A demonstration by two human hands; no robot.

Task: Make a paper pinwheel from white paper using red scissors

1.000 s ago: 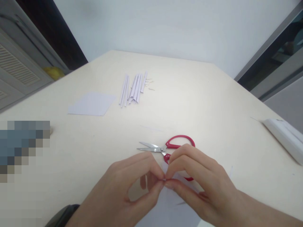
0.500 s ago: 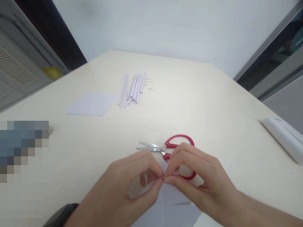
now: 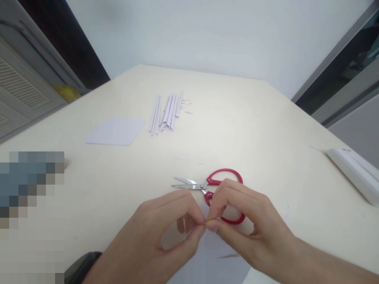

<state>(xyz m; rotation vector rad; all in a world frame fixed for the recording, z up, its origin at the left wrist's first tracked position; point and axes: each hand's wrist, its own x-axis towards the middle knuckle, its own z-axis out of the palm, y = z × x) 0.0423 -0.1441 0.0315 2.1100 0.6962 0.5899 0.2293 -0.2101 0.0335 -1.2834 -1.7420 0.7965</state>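
Note:
My left hand (image 3: 154, 232) is closed, thumb and forefinger pinched together at the lower middle. Its fingertips meet those of my right hand (image 3: 254, 221), which is pinched too. Whatever lies between them is too small and hidden to make out. Under both hands is a white sheet of paper (image 3: 211, 264). A thin, pointed brownish sliver (image 3: 227, 256) shows on the sheet beside my right thumb. Just beyond my fingers lies a pair of red-handled scissors (image 3: 192, 186), blades parted and pointing left. My right hand partly covers their handles.
Several rolled paper tubes (image 3: 170, 112) lie farther back, with small twisted scraps (image 3: 187, 103) beside them. Left of these is a flat stack of white paper (image 3: 117, 131). A narrow paper strip (image 3: 189, 160) lies beyond the scissors. A white device (image 3: 352, 171) sits at the right edge.
The fingertips of both hands have shifted very slightly and a small white bit between them no longer shows. The scissors and paper tubes stay where they were.

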